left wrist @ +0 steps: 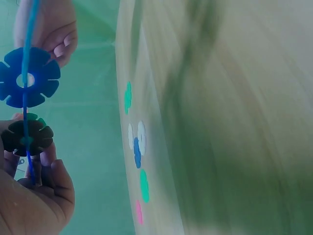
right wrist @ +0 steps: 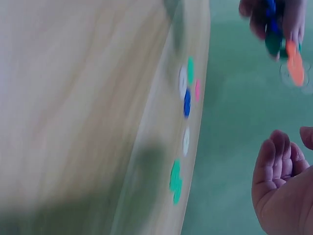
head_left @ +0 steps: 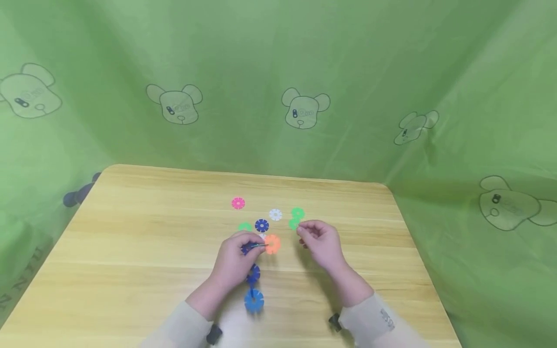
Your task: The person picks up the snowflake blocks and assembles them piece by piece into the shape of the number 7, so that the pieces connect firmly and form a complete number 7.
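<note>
My left hand (head_left: pixel 231 258) pinches a chain of slotted, flower-shaped plastic discs between thumb and fingers. An orange disc (head_left: pixel 273 245) stands at the chain's right end, beyond the fingertips. Below the hand hang a dark blue disc (head_left: pixel 254 274) and a lighter blue disc (head_left: pixel 254 301). In the left wrist view, a blue disc (left wrist: pixel 45 88) and a darker disc (left wrist: pixel 39 138) sit along the chain, partly covering the fingers. My right hand (head_left: pixel 321 241) hovers to the right of the orange disc, fingers loosely bent. Nothing lies in its palm in the right wrist view.
Loose discs lie on the wooden table (head_left: pixel 152 232) past the hands: a pink disc (head_left: pixel 238 203), a white disc (head_left: pixel 275 215), a dark blue disc (head_left: pixel 262 225) and several green ones, including a green disc (head_left: pixel 298 212). A green curtain (head_left: pixel 243 145) surrounds the table's back and sides.
</note>
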The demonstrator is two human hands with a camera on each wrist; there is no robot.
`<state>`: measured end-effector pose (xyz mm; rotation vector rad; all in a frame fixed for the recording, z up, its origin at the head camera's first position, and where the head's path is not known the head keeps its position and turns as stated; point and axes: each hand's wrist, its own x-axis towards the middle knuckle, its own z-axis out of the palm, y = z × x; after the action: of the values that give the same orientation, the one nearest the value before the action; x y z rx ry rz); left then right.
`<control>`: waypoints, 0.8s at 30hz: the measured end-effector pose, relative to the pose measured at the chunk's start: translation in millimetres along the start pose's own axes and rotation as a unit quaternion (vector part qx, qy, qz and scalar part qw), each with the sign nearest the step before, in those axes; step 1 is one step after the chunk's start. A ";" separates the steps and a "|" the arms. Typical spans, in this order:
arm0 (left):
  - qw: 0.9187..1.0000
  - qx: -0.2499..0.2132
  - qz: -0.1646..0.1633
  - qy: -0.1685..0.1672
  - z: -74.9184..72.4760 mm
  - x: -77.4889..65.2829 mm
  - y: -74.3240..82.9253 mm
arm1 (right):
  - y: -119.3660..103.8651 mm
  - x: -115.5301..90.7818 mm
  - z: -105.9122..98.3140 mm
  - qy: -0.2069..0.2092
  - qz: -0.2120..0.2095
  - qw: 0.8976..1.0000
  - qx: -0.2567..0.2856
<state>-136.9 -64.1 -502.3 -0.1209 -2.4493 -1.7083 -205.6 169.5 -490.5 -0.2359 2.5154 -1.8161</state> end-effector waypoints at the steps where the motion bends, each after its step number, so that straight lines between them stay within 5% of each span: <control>1: 1.000 -0.001 0.000 0.002 -0.3 -0.1 -0.3 | 2.1 3.6 -4.5 0.006 0.000 1.000 -0.010; 13: 1.000 0.002 -0.008 0.013 -0.2 -0.9 -2.1 | 27.8 37.7 -18.8 0.042 0.041 0.991 -0.120; 24: 1.000 -0.005 -0.016 0.014 -1.6 -1.9 -4.4 | 54.0 50.4 -4.5 0.011 0.081 0.956 -0.282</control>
<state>-135.6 -67.1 -506.2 -0.0601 -2.4361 -1.7237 -261.5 183.3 -536.8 -0.0160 2.9073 -1.0139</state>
